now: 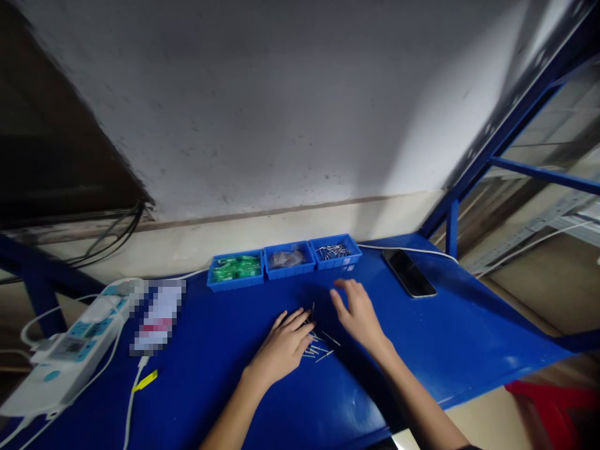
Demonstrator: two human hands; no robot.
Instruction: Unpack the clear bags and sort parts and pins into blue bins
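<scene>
My left hand lies palm down on the blue table with its fingers stretched out. It partly covers a small pile of thin silver blind rivets; how many are under the palm is hidden. Several of them stick out past the fingers, and one lies a little apart on the right. My right hand is to the right of the pile, just above the tabletop. Its thumb and fingers are apart, with nothing visible between them. Similar metal pieces fill the right blue bin behind.
Beside that bin stand a middle blue bin with clear plastic bags and a left one with green packets. A dark phone lies at right. At left are a blurred-out device, a white power strip and cables.
</scene>
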